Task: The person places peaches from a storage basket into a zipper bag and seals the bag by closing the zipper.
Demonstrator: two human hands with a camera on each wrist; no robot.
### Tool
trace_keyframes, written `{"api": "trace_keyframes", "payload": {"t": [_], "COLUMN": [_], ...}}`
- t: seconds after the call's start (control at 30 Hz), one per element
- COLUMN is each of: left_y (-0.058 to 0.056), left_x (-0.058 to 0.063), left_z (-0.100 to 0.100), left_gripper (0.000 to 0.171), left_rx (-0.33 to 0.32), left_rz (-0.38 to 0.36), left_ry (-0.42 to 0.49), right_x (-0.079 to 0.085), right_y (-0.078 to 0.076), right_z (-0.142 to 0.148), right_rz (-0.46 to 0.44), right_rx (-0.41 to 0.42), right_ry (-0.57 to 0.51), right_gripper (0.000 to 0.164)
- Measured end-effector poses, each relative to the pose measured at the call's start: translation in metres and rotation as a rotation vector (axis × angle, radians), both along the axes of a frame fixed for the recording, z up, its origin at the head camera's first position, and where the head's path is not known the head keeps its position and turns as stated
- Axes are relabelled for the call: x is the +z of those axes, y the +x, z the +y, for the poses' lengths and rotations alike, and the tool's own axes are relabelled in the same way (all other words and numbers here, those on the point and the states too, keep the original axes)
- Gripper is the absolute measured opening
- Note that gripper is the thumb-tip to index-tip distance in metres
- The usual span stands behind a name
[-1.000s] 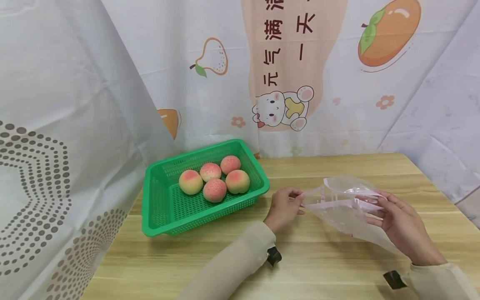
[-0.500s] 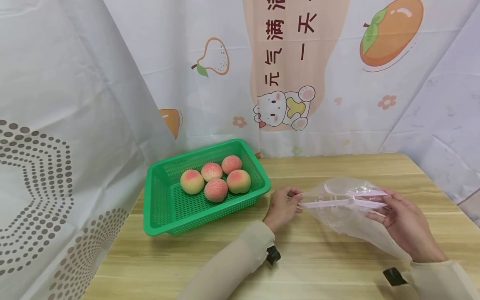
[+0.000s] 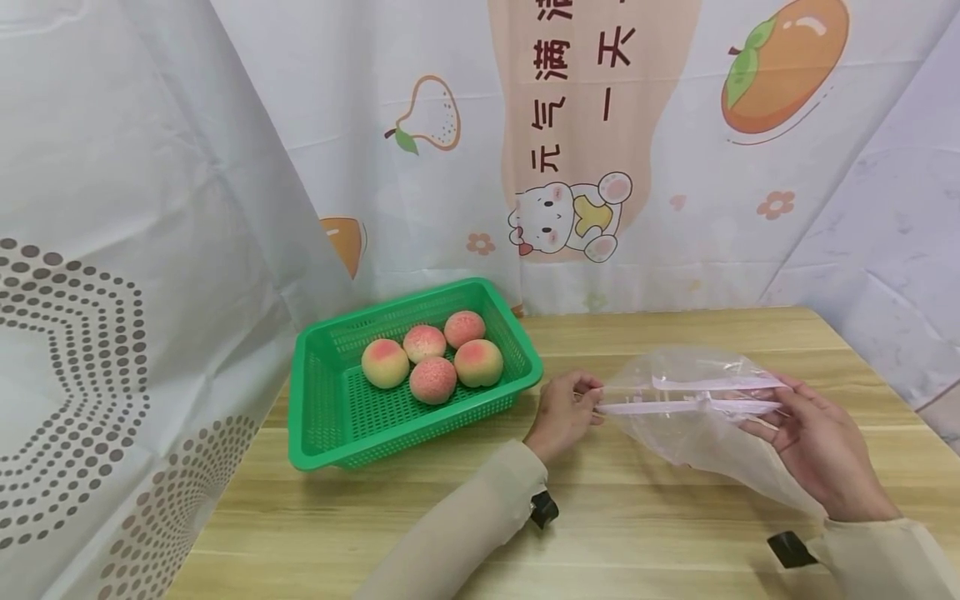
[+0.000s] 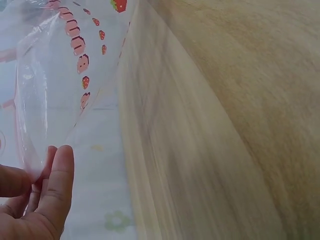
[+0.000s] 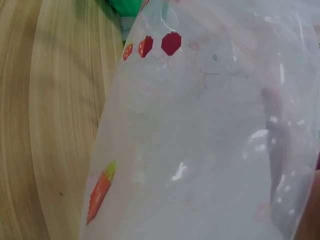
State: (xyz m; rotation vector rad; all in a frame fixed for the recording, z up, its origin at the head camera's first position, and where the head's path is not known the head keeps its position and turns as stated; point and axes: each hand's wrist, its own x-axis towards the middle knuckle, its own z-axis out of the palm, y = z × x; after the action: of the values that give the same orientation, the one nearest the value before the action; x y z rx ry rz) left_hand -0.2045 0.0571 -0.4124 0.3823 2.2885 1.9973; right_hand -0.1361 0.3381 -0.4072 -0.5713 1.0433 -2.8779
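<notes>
A clear zip bag (image 3: 697, 442) with a pinkish-white zip strip hangs between my two hands over the right half of the table. Its mouth faces up and is parted. My left hand (image 3: 562, 414) pinches one corner of the mouth between thumb and fingers, also plain in the left wrist view. At the opposite corner my right hand (image 3: 821, 446) grips the rim, some fingers reaching inside the mouth. The right wrist view is mostly filled by the bag (image 4: 45, 100), printed with small strawberries and, in the right wrist view, a carrot (image 5: 101, 192).
Left of my hands stands a green plastic basket (image 3: 318, 450) holding several peaches (image 3: 432, 381). The wooden table (image 3: 622, 542) ends at a printed curtain (image 3: 420, 192) behind and a dotted cloth (image 3: 150, 208) on the left.
The bag's mouth has been drawn wider from side to side and its body has puffed up. My right hand has shifted slightly right; my left hand stays almost in place.
</notes>
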Motion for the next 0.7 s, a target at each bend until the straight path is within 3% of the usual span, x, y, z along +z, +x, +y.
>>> {"api": "trace_keyframes", "payload": {"t": [0.23, 0.37, 0.53, 0.7], "left_y": [-0.001, -0.001, -0.001, -0.001], "left_x": [0.003, 0.007, 0.014, 0.019], "left_z": [-0.003, -0.001, 0.003, 0.006], "left_gripper": [0.006, 0.006, 0.005, 0.011], "left_rx": [0.015, 0.042, 0.048, 0.019], "left_rz": [-0.004, -0.021, -0.039, -0.044], "left_ry": [-0.005, 0.009, 0.057, 0.116], "right_x": [0.006, 0.012, 0.019, 0.022], "right_y": [0.0, 0.0, -0.003, -0.006], "right_z": [0.0, 0.001, -0.004, -0.011], "right_rz": [-0.021, -0.008, -0.026, -0.058], "right_rx": [0.034, 0.045, -0.03, -0.05], "right_ry": [0.112, 0.297, 0.56, 0.694], "right_gripper": [0.045, 0.046, 0.036, 0.02]}}
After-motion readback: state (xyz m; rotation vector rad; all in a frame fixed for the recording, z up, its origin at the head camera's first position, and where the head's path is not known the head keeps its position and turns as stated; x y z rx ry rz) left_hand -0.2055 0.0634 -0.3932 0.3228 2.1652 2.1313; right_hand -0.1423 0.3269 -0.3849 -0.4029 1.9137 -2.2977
